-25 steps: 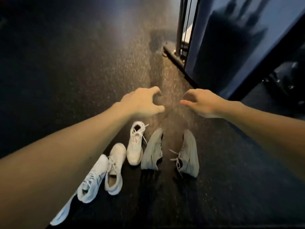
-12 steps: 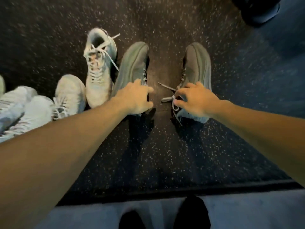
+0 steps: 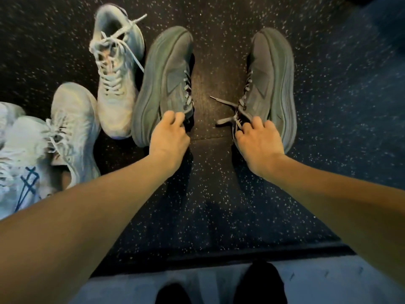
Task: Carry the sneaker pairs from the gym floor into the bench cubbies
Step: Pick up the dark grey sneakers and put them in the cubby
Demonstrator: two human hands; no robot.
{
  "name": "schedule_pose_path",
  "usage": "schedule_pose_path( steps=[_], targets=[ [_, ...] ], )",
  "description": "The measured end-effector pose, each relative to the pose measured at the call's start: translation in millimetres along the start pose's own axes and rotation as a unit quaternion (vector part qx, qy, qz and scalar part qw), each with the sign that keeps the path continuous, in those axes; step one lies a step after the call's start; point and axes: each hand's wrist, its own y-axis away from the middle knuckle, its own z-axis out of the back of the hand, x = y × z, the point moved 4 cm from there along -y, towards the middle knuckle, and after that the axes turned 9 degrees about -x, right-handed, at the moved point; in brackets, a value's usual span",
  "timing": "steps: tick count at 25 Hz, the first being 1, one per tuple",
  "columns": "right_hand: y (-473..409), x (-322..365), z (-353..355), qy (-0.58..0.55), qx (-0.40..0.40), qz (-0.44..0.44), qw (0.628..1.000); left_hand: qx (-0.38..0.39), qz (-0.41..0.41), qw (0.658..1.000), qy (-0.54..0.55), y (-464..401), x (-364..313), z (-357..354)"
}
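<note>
Both hands are reaching down to the grey pair on the speckled floor (image 3: 219, 194). The left hand (image 3: 169, 137) is gripping the heel collar of the left grey sneaker (image 3: 162, 84), with its fingers curling into the opening. The right hand (image 3: 257, 141) is gripping the heel collar of the right grey sneaker (image 3: 271, 80) in the same way, just beside the loose lace (image 3: 225, 110) that is trailing toward the gap between the hands. Both grey sneakers are lying on their sides, soles facing outward, toes pointing away from the hands. Left of the left hand, three white sneakers are lying: one (image 3: 116, 69) touching the left grey sneaker, another (image 3: 74, 128) nearer the forearm, and a blue-marked one (image 3: 19, 172) at the frame edge.
</note>
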Motion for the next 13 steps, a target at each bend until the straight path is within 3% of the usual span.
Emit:
schedule_pose_path(
  steps=[3, 5, 9, 13],
  targets=[
    [4, -7, 3, 0.043, 0.012, -0.013, 0.999, -0.036, 0.011, 0.999, -0.017, 7, 18, 5],
    [6, -15, 15, 0.028, -0.002, -0.031, 0.999, -0.051, 0.026, 0.998, 0.028, 11, 29, 18],
    [11, -28, 49, -0.084, -0.023, -0.084, 0.993, -0.058, 0.124, 0.97, 0.2, 22, 59, 49],
    [27, -44, 105, -0.207, -0.085, -0.103, 0.969, -0.113, 0.136, 0.954, 0.242, 47, 97, 86]
  ],
)
